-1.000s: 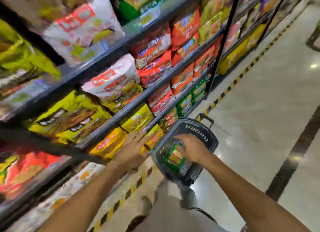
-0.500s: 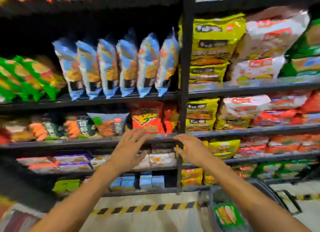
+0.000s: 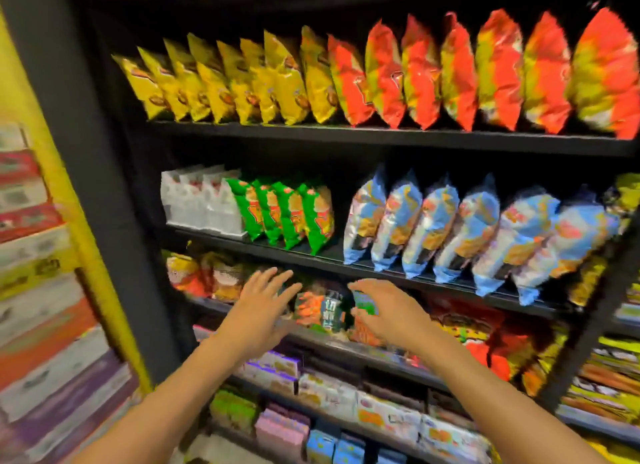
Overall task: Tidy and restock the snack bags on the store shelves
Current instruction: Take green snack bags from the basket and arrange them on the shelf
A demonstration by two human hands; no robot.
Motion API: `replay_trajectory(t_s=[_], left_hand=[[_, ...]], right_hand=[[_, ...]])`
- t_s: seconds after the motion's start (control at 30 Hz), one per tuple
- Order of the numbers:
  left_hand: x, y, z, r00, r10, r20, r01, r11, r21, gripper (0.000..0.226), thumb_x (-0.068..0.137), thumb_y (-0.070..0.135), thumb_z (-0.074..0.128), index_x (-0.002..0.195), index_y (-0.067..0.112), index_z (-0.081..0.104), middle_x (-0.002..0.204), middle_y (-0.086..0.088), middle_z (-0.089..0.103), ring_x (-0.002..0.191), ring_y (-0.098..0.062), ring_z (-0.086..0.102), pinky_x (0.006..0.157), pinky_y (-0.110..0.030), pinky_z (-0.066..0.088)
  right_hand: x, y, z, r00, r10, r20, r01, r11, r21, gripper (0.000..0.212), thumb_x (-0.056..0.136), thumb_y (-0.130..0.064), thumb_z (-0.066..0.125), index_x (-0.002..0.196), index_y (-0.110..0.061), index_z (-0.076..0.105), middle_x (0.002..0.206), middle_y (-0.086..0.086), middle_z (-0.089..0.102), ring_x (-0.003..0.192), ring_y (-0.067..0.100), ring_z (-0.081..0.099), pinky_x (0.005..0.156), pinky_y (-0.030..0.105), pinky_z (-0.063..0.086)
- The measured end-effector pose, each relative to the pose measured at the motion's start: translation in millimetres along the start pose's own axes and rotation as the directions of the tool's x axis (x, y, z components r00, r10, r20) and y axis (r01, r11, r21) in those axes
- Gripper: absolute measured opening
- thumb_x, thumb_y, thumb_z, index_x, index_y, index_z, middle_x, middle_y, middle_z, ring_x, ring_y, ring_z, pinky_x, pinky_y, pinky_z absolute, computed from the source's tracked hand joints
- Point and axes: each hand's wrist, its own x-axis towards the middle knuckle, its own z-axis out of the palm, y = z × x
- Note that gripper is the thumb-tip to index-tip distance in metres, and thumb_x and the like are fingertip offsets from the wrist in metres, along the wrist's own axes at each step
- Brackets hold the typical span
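Observation:
I face black store shelves full of snack bags. Both my hands reach toward the third shelf down. My left hand point(image 3: 264, 297) has its fingers spread and holds nothing, just in front of orange snack bags point(image 3: 221, 279). My right hand point(image 3: 384, 307) is loosely curved, empty, in front of an orange and dark bag point(image 3: 320, 307) lying on that shelf. Above them stand green bags point(image 3: 287, 214) and light blue bags point(image 3: 450, 228). The top shelf carries yellow bags point(image 3: 235, 79) and red bags point(image 3: 450, 72).
White packets point(image 3: 197, 200) stand left of the green bags. Small boxes point(image 3: 332, 394) fill the lower shelves. A black upright post point(image 3: 90, 172) and stacked cartons point(image 3: 38, 290) are at the left. More yellow packs point(image 3: 609, 377) lie at the right.
The view has swung left from the basket on the floor to this shelf bay. Both hands stay raised and empty, now in front of the third shelf.

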Motion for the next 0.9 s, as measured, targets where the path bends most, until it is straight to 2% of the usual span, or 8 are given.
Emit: replay_trajectory(t_s=[0.2, 0.3, 0.47, 0.57, 0.63, 0.7, 0.77, 0.9], left_hand=[[39, -57, 5, 0.996, 0.027, -0.082, -0.018, 0.994, 0.108, 0.066, 0.081, 0.052, 0.056, 0.14, 0.023, 0.061, 0.149, -0.007, 0.056, 0.135, -0.037, 0.056, 0.111, -0.053, 0.038], [68, -86, 13, 0.996, 0.035, -0.087, -0.02, 0.985, 0.17, 0.075, 0.069, 0.051, 0.077, 0.137, 0.023, 0.064, 0.15, -0.008, 0.056, 0.132, -0.034, 0.059, 0.105, -0.05, 0.05], [123, -127, 16, 0.993, 0.022, -0.118, 0.003, 0.978, 0.208, 0.073, 0.08, 0.051, 0.064, 0.146, 0.023, 0.055, 0.161, -0.008, 0.042, 0.145, -0.037, 0.043, 0.115, -0.052, 0.041], [156, -148, 12, 0.981, 0.025, -0.195, 0.019, 0.975, 0.222, 0.073, 0.079, 0.049, 0.073, 0.145, 0.022, 0.055, 0.16, -0.009, 0.043, 0.146, -0.037, 0.041, 0.113, -0.055, 0.041], [177, -162, 14, 0.974, 0.063, -0.218, -0.011, 0.973, 0.232, 0.077, 0.077, 0.048, 0.077, 0.145, 0.022, 0.054, 0.16, -0.01, 0.043, 0.148, -0.037, 0.038, 0.117, -0.056, 0.036], [196, -175, 20, 0.961, 0.11, -0.252, -0.049, 0.97, 0.236, 0.079, 0.077, 0.046, 0.077, 0.147, 0.022, 0.05, 0.161, -0.01, 0.04, 0.15, -0.038, 0.034, 0.124, -0.052, 0.022], [216, -186, 26, 0.952, 0.141, -0.272, -0.084, 0.974, 0.21, 0.08, 0.081, 0.042, 0.075, 0.152, 0.022, 0.041, 0.166, -0.009, 0.032, 0.155, -0.038, 0.024, 0.128, -0.051, 0.01], [240, -208, 47, 0.944, 0.218, -0.25, -0.166, 0.963, 0.213, 0.085, 0.079, 0.039, 0.076, 0.154, 0.019, 0.041, 0.167, -0.01, 0.03, 0.156, -0.037, 0.019, 0.125, -0.05, 0.007]], right_hand=[[76, -8, 10, 0.999, -0.033, -0.009, 0.033, 0.999, -0.024, 0.055, 0.104, -0.046, 0.054, 0.155, -0.031, 0.04, 0.159, -0.005, 0.043, 0.145, 0.019, 0.04, 0.114, 0.041, 0.041], [117, 1, 19, 0.999, -0.041, -0.033, 0.041, 0.999, -0.001, 0.056, 0.104, -0.048, 0.054, 0.155, -0.03, 0.039, 0.158, -0.006, 0.042, 0.144, 0.018, 0.04, 0.114, 0.041, 0.041], [191, 22, 29, 0.99, -0.049, -0.129, 0.053, 0.998, 0.027, 0.061, 0.102, -0.044, 0.058, 0.156, -0.025, 0.038, 0.16, -0.006, 0.04, 0.145, 0.018, 0.038, 0.116, 0.033, 0.034], [231, 25, 38, 0.973, -0.048, -0.228, 0.067, 0.995, 0.08, 0.069, 0.1, -0.045, 0.06, 0.158, -0.028, 0.029, 0.16, -0.007, 0.036, 0.146, 0.019, 0.037, 0.113, 0.032, 0.038], [251, 24, 49, 0.957, -0.002, -0.292, 0.043, 0.99, 0.132, 0.078, 0.099, -0.049, 0.06, 0.162, -0.028, 0.019, 0.167, -0.007, 0.021, 0.152, 0.017, 0.025, 0.12, 0.034, 0.032], [266, 22, 61, 0.929, 0.079, -0.362, -0.008, 0.981, 0.194, 0.085, 0.098, -0.051, 0.061, 0.164, -0.025, 0.015, 0.171, -0.005, 0.011, 0.155, 0.017, 0.017, 0.125, 0.038, 0.025], [282, 21, 73, 0.882, 0.153, -0.446, -0.044, 0.969, 0.244, 0.09, 0.096, -0.054, 0.063, 0.164, -0.023, 0.013, 0.171, -0.003, 0.012, 0.157, 0.017, 0.015, 0.127, 0.04, 0.023], [307, 11, 100, 0.817, 0.327, -0.475, -0.165, 0.922, 0.351, 0.1, 0.092, -0.054, 0.068, 0.165, -0.023, 0.006, 0.171, 0.003, 0.011, 0.158, 0.021, 0.011, 0.125, 0.038, 0.021]])
